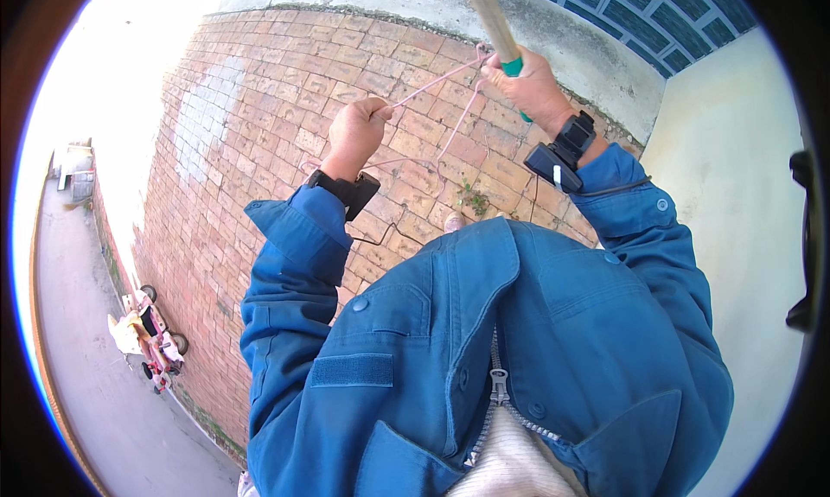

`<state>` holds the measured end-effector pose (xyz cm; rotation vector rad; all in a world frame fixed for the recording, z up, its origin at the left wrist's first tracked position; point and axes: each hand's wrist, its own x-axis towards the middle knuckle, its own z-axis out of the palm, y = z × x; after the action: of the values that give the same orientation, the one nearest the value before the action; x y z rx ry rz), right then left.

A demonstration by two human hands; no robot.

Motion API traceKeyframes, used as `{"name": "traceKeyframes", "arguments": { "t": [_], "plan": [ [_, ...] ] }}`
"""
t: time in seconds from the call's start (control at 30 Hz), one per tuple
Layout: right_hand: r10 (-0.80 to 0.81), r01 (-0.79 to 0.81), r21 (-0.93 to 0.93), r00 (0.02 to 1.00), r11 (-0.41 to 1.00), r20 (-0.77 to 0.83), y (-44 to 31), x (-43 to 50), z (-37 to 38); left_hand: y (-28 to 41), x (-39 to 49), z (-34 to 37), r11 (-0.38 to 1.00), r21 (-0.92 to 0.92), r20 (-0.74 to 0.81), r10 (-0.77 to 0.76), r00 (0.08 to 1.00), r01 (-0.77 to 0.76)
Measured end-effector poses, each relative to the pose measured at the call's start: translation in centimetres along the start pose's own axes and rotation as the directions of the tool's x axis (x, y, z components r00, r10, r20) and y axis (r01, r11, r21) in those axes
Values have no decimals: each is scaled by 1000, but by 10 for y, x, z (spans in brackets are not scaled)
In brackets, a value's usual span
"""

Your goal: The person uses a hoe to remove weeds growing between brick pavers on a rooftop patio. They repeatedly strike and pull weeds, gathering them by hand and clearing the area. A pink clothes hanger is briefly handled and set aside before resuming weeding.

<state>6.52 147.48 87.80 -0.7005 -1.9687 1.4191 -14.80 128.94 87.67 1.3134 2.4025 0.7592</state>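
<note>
My left hand (pixel 358 134) pinches a thin pink strand (pixel 436 82) between thumb and fingertips. The strand has sharp kinks and looks like coated wire. From the left fingers it runs up to the right hand; a lower length of it bends back below, partly behind my left wrist. My right hand (pixel 528 88) is closed around a pale wooden pole (pixel 491 17) near a green band (pixel 512 67). The pole slants up and leaves the picture at the top. Whether the right fingers also hold the pink strand is hidden.
Worn brick paving (pixel 292 127) spreads below. A concrete strip (pixel 415 17) borders it, with a pale wall (pixel 720 173) to the right. A small weed (pixel 473 199) grows by my shoe (pixel 454 222). A wheeled toy vehicle (pixel 149 335) stands at the far left. Dark cables hang from both wrist devices.
</note>
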Motion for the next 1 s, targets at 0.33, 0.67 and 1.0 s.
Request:
{"name": "traceKeyframes", "arguments": {
  "t": [0.33, 0.67, 1.0],
  "plan": [
    [221, -200, 170, 968, 965, -120, -4, -7, -2, 6, 14, -79, 713, -685, -292, -82, 953, -149],
    [184, -259, 494, 963, 830, 197, -30, 14, -1, 4, -17, -96, -412, -827, 311, 232, 922, 383],
    [13, -253, 570, 921, 782, 390, -76, 10, 19, -8, -68, -48, -330, -803, 573, -198, 796, 496]
  ]
}}
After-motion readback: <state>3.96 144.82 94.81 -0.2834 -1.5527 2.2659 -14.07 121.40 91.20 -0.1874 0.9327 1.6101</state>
